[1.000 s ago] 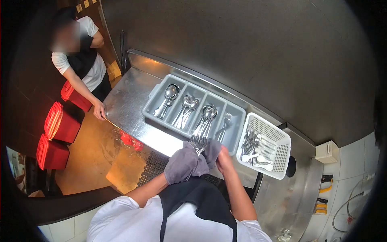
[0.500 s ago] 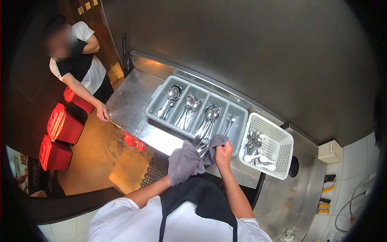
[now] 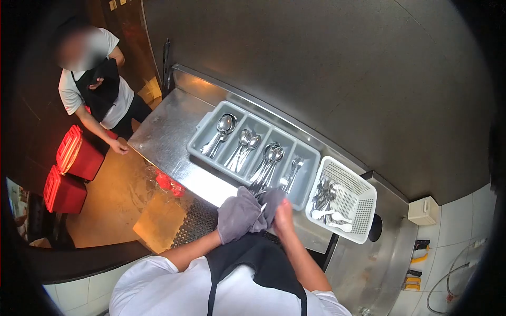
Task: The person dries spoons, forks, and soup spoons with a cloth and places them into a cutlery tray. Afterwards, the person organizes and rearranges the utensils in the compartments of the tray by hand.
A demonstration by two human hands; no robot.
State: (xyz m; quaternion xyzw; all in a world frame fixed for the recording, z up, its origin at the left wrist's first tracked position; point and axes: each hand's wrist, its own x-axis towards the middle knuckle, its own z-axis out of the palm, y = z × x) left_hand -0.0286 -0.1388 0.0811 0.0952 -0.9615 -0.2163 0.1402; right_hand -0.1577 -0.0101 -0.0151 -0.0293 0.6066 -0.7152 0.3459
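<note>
My left hand is wrapped in a grey cloth, which hides its fingers; the cloth is bunched in its grip. Metal cutlery pokes out of the folds, partly hidden. My right hand is closed on the other end of the same cloth, at the near edge of the counter. Just beyond both hands lies a grey four-compartment tray. Spoons lie in its left compartment, smaller spoons and long-handled spoons in the middle ones, and forks in the right one.
Right of the tray, a white perforated basket holds metal cutlery and white spoons. A co-worker stands at the counter's left end, one hand near its corner. Red bins stand at the left. A white box is at the right.
My right hand has come down and closer to the left with its end of the cloth. The co-worker's lower hand has shifted left, and the other hand now shows at the chest.
</note>
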